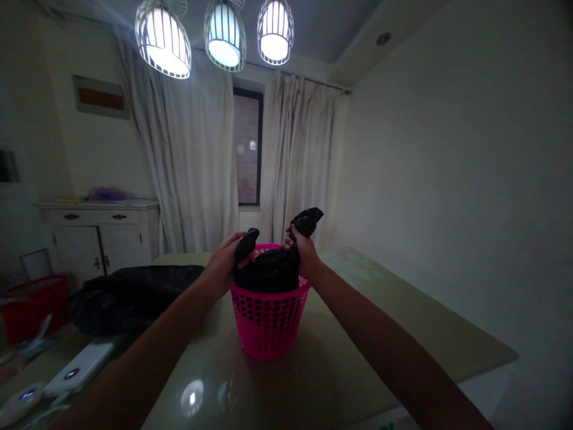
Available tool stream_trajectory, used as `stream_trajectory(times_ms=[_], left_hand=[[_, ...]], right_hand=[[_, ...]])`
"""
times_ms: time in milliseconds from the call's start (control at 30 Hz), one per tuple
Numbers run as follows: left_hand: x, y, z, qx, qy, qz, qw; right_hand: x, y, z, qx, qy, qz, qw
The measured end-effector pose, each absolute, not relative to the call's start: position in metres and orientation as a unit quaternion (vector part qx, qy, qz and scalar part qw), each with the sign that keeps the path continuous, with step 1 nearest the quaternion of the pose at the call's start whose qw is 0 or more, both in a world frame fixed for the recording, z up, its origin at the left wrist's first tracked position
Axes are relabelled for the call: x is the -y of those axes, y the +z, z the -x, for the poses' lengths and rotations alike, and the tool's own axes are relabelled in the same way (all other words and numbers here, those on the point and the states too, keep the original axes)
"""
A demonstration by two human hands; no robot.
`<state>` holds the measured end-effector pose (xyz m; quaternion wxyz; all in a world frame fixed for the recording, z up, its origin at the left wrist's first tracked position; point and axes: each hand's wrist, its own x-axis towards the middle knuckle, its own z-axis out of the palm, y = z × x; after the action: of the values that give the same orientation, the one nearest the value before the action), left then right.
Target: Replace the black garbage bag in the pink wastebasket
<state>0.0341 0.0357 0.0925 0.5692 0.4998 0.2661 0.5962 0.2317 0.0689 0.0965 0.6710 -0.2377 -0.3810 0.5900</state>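
A pink plastic basket (267, 325) with a pattern of holes stands upright on the table. Inside it sits a black plastic bag (268, 272), its top edge around the level of the basket's rim. My left hand (226, 263) is closed on one bunched end of the bag at the rim's left side. On the right, my right hand (302, 248) grips another bunched end, which sticks up above the basket. The lower part of the bag shows dark through the holes.
Another black plastic bag (129, 298) lies at the left of the glossy table (358, 358). Nearer me are a white power bank (80, 370) and a round white device (22, 401) with a cable. A red container (33, 307) is at far left. Lamps (224, 42) hang overhead.
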Motion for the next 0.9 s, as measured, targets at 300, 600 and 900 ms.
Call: stream_trajectory(times_ms=[300,600,900], left_hand=[[-0.029,0.103,-0.053,-0.308,0.534,-0.586,0.526],[-0.049,0.096,-0.05,-0.366,0.567,-0.619,0.401],[-0.037,0.095,-0.053,-0.436,0.525,-0.714,0.158]], right_hand=[[-0.069,0.094,-0.221,0.639,0.367,0.33,0.59],[-0.05,0.083,-0.223,0.76,0.301,0.244,0.522],[-0.071,0.079,-0.21,0.579,0.39,0.367,0.615]])
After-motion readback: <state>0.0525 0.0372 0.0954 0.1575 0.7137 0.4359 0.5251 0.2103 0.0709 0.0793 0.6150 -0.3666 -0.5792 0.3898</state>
